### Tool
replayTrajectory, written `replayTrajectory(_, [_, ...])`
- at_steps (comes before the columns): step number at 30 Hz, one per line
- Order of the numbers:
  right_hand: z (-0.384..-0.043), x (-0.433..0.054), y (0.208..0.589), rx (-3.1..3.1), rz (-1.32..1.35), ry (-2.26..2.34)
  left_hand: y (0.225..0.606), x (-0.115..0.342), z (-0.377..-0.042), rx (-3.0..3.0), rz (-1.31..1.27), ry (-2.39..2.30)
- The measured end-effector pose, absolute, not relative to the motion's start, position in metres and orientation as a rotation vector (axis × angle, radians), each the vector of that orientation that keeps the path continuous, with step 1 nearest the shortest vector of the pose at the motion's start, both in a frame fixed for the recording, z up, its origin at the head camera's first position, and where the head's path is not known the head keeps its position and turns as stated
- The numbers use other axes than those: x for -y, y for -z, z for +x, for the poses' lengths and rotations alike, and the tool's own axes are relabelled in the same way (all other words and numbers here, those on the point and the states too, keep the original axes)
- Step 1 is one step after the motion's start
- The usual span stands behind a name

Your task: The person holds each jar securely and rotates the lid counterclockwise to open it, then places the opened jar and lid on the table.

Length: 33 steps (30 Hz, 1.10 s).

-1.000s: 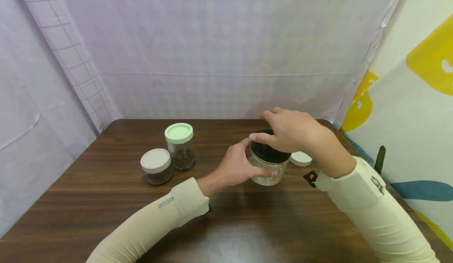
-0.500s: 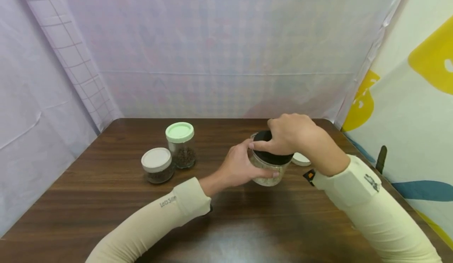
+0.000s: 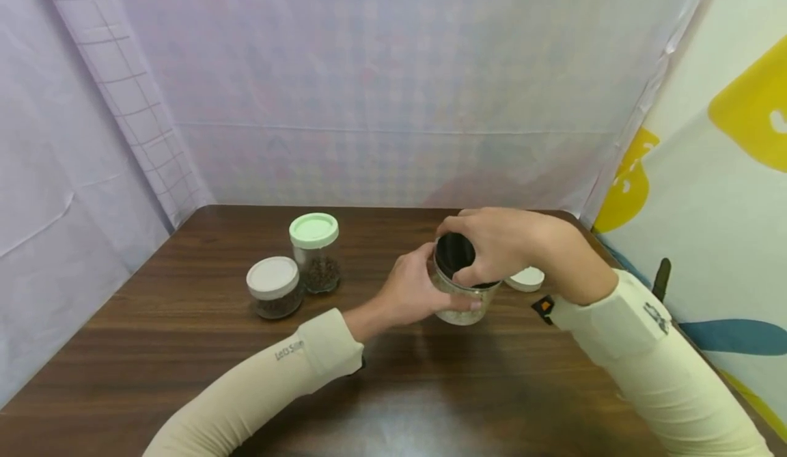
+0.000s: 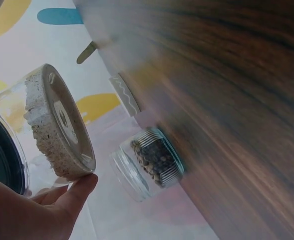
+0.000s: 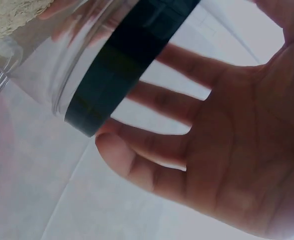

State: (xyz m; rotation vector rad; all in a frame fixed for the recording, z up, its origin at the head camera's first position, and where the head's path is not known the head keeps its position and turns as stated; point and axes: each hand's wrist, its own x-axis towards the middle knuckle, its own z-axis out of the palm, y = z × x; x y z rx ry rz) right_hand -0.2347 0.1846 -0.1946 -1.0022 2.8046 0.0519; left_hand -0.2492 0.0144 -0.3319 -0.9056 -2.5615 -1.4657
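Observation:
My left hand (image 3: 410,287) grips a clear jar (image 3: 462,315) partly filled with pale, flaky bits. The jar is held up off the table, and its underside shows in the left wrist view. My right hand (image 3: 501,242) is over the black lid (image 3: 453,252) on top, thumb and fingers spread around its rim. From the right wrist view, the fingers touch the lid's edge (image 5: 132,55) while the palm stays away from it. Behind the right hand in the head view lies a white lid (image 3: 526,279).
At left on the brown table (image 3: 184,348) stand a low jar with a white lid (image 3: 272,286) and a taller jar with a mint-green lid (image 3: 315,252). The left wrist view shows a glass jar of dark pieces (image 4: 154,157) near the white lid. Fabric hangs around the table.
My right hand has shifted around the black lid's rim, with its thumb now nearer the front. My left hand keeps the jar in nearly the same place.

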Motion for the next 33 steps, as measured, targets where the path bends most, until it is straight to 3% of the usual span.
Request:
replayTrajectory(10, [-0.230,-0.192,0.191,-2.675,-1.246,0.041,0.333,-0.017,-0.250,2.518,-0.947,1.503])
replayTrajectory(20, [-0.229,-0.195,0.186,-2.643,-1.226,0.123,0.333,-0.020,-0.249,2.531,-0.941,1.521])
replayTrajectory(25, [-0.225,-0.192,0.180,-2.812,-1.039,0.052,0.332,-0.020,-0.248,2.536,-0.926,1.529])
replayTrajectory(33, [-0.223,-0.179,0.189,-3.088,-0.357,-0.228,0.334,-0.021,-0.249,2.562,-0.894,1.461])
